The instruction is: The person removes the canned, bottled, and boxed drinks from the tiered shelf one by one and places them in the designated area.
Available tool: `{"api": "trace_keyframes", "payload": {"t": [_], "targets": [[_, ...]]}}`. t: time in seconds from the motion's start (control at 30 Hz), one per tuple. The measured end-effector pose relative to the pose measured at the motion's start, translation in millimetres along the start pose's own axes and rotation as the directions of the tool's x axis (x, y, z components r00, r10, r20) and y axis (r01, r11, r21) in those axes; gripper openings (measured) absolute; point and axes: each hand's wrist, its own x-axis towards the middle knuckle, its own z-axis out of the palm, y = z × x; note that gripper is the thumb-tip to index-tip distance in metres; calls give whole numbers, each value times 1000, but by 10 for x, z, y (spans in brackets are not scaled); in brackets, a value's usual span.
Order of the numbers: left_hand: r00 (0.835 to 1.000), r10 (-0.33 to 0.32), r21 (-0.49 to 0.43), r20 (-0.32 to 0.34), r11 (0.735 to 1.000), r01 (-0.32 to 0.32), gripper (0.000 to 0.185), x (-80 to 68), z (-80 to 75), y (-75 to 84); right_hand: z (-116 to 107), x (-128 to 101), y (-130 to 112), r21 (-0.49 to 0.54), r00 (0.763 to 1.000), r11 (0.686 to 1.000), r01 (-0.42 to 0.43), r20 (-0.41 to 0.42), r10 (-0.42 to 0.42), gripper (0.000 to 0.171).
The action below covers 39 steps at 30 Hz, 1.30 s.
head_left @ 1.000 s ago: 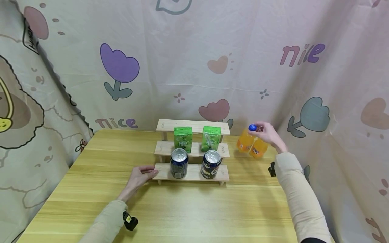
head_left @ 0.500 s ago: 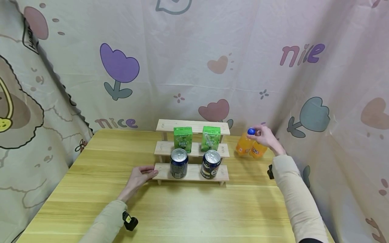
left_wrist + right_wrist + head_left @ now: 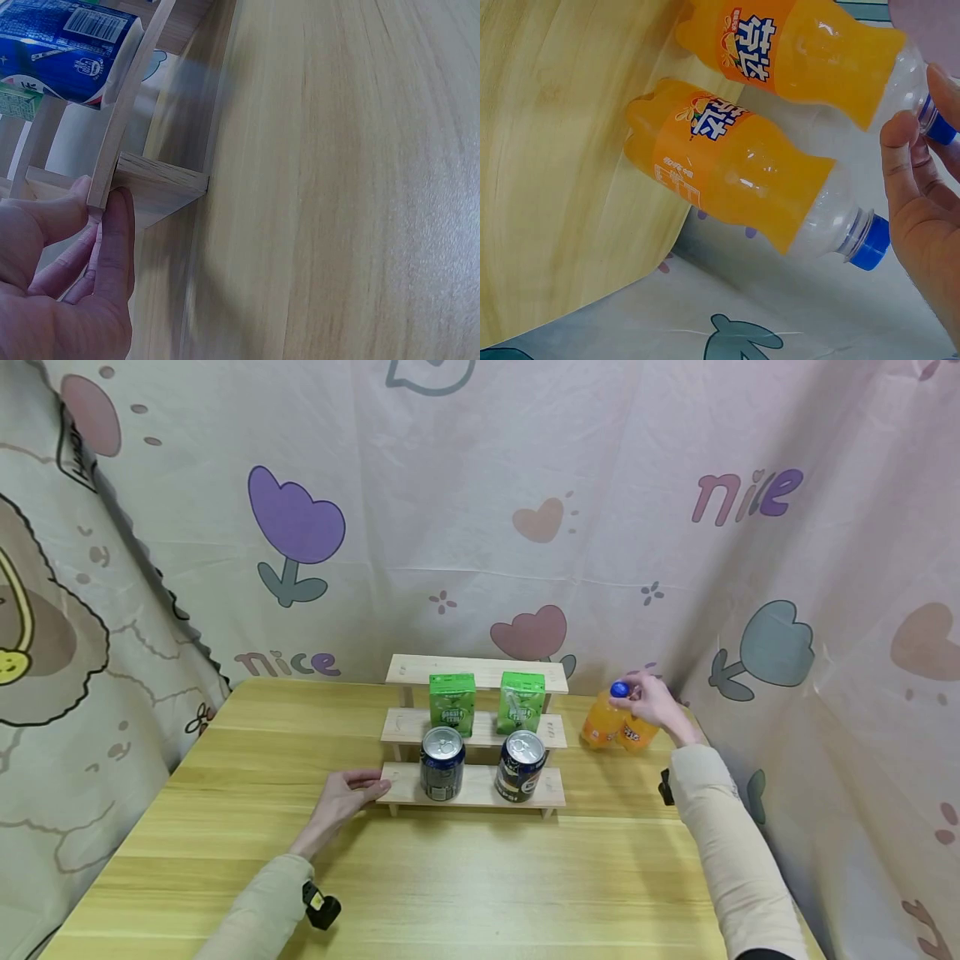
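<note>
The right hand (image 3: 651,703) holds the tops of two orange bottles (image 3: 617,724) standing upright at the far right of the bench (image 3: 480,868), right of the wooden shelf (image 3: 472,785). The left hand (image 3: 347,793) rests flat against the shelf's left end, fingers straight.

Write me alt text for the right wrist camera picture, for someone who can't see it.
Two orange soda bottles with blue caps stand side by side at the edge of a wooden table, seen sideways. The right hand is at their caps, fingers on the neck of the farther bottle. A patterned cloth backdrop hangs behind.
</note>
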Motion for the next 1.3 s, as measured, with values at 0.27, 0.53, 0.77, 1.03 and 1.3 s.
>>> {"api": "trace_keyframes", "payload": {"t": [0.27, 0.53, 0.77, 1.03, 1.3], "targets": [[1000, 14, 7, 4, 1000, -14, 48, -4, -4, 4, 34, -9, 31, -5, 1000, 1000, 9, -10, -9, 41], [1000, 13, 1, -1, 1000, -13, 48, -2, -3, 1, 45, -24, 43, 26, 1000, 999, -23, -1, 23, 42], [1000, 9, 3, -4, 1000, -9, 48, -7, 1, -1, 58, -27, 65, 26, 1000, 1000, -16, -17, 17, 42], [1000, 5, -10, -4, 1000, -5, 47, -11, 5, 2, 74, -33, 66, 42, 999, 999, -29, -15, 30, 43], [1000, 7, -6, -2, 1000, -7, 48, -16, 2, 13, 72, -34, 62, 52, 999, 997, -53, -10, 53, 44]]}}
